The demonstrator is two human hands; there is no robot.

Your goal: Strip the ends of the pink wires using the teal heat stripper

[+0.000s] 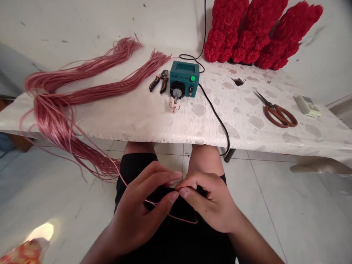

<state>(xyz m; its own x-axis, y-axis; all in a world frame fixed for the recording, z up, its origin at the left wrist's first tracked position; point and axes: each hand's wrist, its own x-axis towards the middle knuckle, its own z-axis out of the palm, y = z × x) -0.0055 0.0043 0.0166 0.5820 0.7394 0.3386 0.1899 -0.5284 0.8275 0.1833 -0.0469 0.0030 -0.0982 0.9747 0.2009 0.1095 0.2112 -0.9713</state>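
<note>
Over my lap, my left hand (140, 211) and my right hand (209, 201) meet fingertip to fingertip, pinching a thin pink cord (170, 215). The cord forms a small loop below my fingers, and its pinched end is hidden. One strand runs up to a long bundle of pink cords (52, 113), which lies on the white patterned table (154, 124) and hangs over its front edge. Both hands are below the table, near my black shorts (137, 172).
On the table are black-and-orange pliers (159, 80), a teal box with a spindle (184, 79), a small pink item (173, 105), brown-handled scissors (279, 114) and a pale packet (306, 106). Red ruffled bundles (225, 31) stand behind. A black cable (217, 115) drapes over the front edge.
</note>
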